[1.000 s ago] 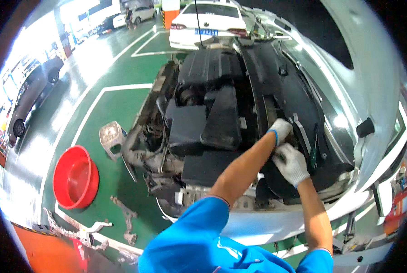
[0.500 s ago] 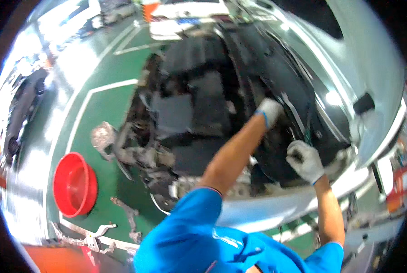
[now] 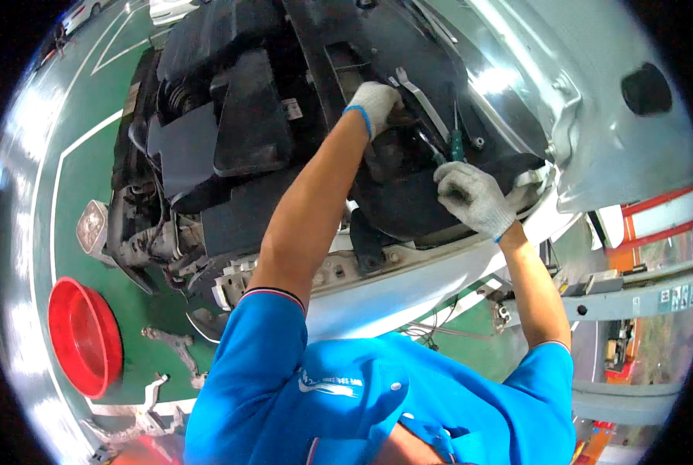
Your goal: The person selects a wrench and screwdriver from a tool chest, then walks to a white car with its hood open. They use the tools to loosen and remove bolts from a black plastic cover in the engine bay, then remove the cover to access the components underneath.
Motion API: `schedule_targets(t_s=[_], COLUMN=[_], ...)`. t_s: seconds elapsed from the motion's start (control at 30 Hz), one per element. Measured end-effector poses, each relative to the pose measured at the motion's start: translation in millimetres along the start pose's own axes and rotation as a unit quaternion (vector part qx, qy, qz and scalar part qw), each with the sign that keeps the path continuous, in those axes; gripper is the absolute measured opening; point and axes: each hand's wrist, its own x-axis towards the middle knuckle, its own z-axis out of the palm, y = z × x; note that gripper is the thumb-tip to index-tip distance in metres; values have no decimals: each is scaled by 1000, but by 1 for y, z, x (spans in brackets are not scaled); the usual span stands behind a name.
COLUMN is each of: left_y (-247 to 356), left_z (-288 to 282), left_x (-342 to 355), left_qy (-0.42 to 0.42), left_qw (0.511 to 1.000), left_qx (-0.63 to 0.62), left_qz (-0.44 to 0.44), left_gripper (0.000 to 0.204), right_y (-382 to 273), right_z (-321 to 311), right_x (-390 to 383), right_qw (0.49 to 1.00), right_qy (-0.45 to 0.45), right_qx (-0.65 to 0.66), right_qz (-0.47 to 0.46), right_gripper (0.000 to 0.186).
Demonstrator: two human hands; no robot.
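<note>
In a white knitted glove with a blue cuff, my left hand (image 3: 374, 106) reaches into a dark recess of the car's engine bay, fingers curled down. Their tips, and whatever they grip, are lost in shadow. My gloved right hand (image 3: 474, 200) is closed around the dark handle of a slim screwdriver (image 3: 425, 142), whose metal shaft points toward the recess. Beside it, a green-handled screwdriver (image 3: 456, 146) lies on the black plastic panel. A flat silver pry tool (image 3: 425, 107) with a notched tip rests between the recess and that screwdriver.
The black engine cover (image 3: 253, 116) fills the bay to the left. A pale fender (image 3: 439, 275) runs along the near side. On the green floor stand a red basin (image 3: 87, 337) and a metal suspension arm (image 3: 172, 349). A raised pale panel (image 3: 594, 93) is at right.
The view has shifted, so the car and basin appear farther left. Both hands stay at nearly the same places on the engine bay, left at the recess, right by the screwdrivers.
</note>
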Motion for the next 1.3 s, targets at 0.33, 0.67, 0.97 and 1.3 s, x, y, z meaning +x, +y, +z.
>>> schedule_targets(t_s=[0.33, 0.67, 0.97, 1.3], left_y=[-4, -6, 3, 5], left_z=[4, 9, 11, 14], left_x=[-2, 1, 5, 4], left_qy=[-23, 5, -16, 4], left_qw=[996, 999, 1000, 999], left_qx=[-74, -32, 3, -34], left_qz=[-32, 17, 20, -17], left_gripper=[43, 42, 53, 43], right_y=[-20, -23, -16, 9], right_z=[11, 46, 11, -9], right_x=[28, 77, 33, -17], right_qw=[997, 997, 999, 998], right_qy=[-53, 27, 31, -19], right_qx=[-50, -10, 13, -64], right_qz=[34, -65, -2, -21], right_gripper=[20, 21, 17, 22])
